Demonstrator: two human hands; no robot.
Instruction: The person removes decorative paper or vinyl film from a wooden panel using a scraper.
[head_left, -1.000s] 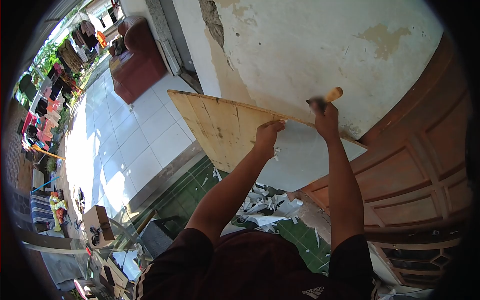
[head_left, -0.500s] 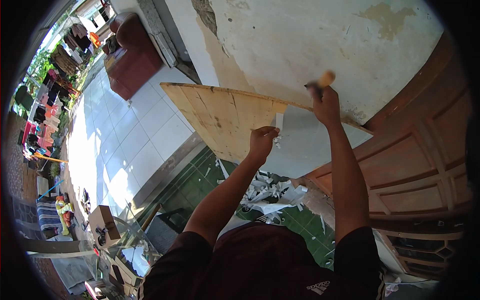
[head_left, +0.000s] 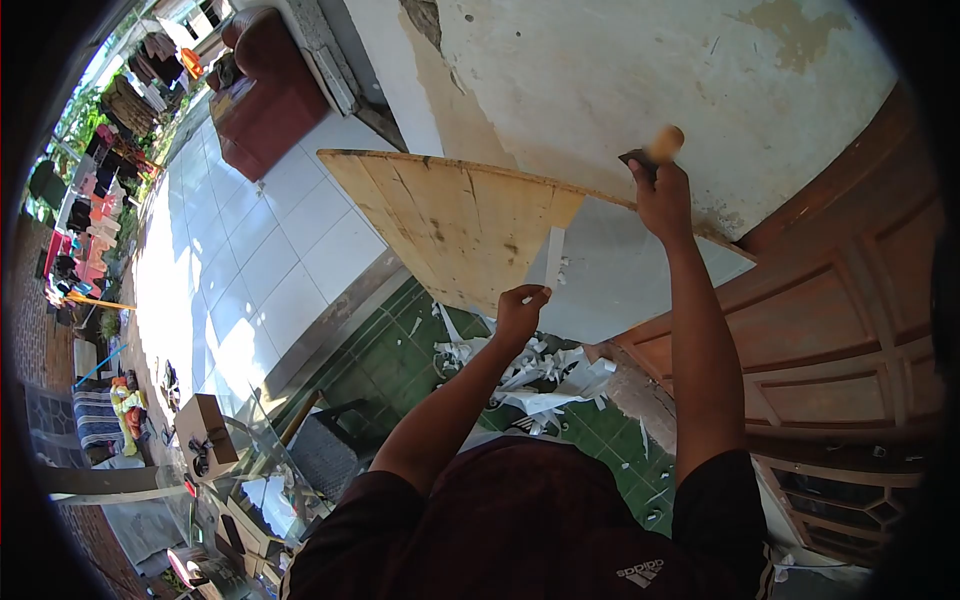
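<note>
A large board (head_left: 440,215) leans near the wall, bare wood on its left part and a grey-white layer (head_left: 620,270) on its right part. Near the border of the two, my left hand (head_left: 521,312) pinches the lower end of a narrow white strip (head_left: 554,258) that lies up along the board. My right hand (head_left: 662,200) is above the board's top edge, its fingers wrapped round a scraper (head_left: 666,145) with a dark blade and a rounded wooden handle end. The scraper is held clear of the board's face.
White scraps (head_left: 540,375) are heaped on the green tiled floor (head_left: 385,365) below the board. A wooden door (head_left: 820,320) stands at the right and a worn wall (head_left: 600,80) behind. A red armchair (head_left: 265,110), a dark chair (head_left: 325,450) and a cardboard box (head_left: 205,425) are at the left.
My left hand has moved down and slightly left along the board, and more of the white strip shows. My right hand has shifted slightly right with the scraper.
</note>
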